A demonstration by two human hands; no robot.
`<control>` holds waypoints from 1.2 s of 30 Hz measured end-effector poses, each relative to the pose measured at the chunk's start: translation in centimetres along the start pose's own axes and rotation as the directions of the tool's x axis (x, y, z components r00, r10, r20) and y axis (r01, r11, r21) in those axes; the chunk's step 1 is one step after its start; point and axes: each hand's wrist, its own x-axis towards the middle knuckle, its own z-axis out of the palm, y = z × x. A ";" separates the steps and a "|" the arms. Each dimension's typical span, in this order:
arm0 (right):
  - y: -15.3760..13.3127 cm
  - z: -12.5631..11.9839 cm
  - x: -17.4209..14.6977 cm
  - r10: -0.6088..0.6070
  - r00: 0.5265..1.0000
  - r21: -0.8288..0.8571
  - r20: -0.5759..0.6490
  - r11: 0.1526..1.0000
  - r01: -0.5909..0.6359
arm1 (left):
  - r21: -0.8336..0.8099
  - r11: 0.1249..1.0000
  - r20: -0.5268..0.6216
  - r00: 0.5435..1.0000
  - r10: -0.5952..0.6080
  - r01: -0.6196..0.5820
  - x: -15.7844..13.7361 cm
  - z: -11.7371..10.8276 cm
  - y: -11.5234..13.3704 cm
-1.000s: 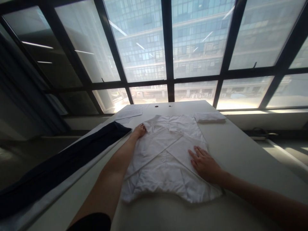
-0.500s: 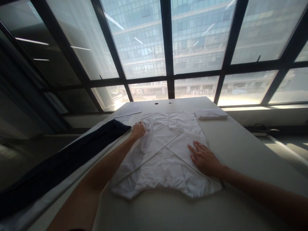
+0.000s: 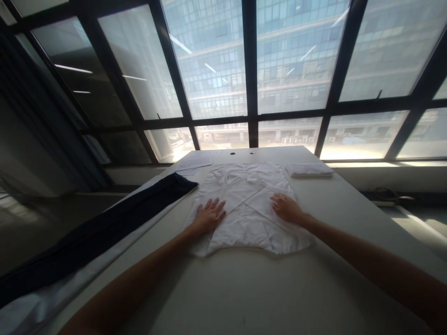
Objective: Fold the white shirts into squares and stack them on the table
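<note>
A white shirt lies spread on the white table, buttons up, with folded layers crossing over its front. On the shirt's left side, my left hand rests flat with its fingers spread. My right hand lies on the right side of the shirt, fingers slightly bent and reaching toward the middle. Both palms face down and neither hand grips the fabric. The shirt's hem curves along its near edge, and creases run across the cloth.
Dark folded fabric stretches along the table's left edge, over white cloth. Sheets of paper lie at the back left. A folded white cloth sits at the back right. Large windows rise behind the table.
My left hand has come nearer from the shirt's upper left edge and now lies flat with spread fingers. My right hand has shifted slightly up the shirt. The shirt's near edge sits farther away.
</note>
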 end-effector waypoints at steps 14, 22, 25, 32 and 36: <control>-5.3 0.3 0.1 -0.150 0.988 0.179 -0.047 0.971 0.156 | -0.242 0.905 -0.149 0.935 0.322 -0.351 -0.7 -1.8 1.2; -7.9 -2.0 -1.8 -0.089 0.982 0.335 0.167 0.942 0.029 | -0.443 0.896 0.291 0.940 0.175 -0.030 -2.8 -6.2 0.9; -7.6 -2.4 -1.7 -0.119 0.969 0.480 0.217 0.877 0.000 | -0.452 0.890 0.287 0.936 0.205 -0.056 -2.9 -6.3 0.6; -7.2 -1.3 -2.8 -0.031 0.996 0.500 0.088 0.866 -0.017 | -0.428 0.900 0.247 0.946 0.209 -0.088 -3.3 -6.3 0.4; -7.6 -1.1 -3.4 0.031 0.985 0.680 0.172 0.719 -0.142 | -0.661 0.749 0.268 0.923 0.276 -0.032 -4.4 -7.1 0.5</control>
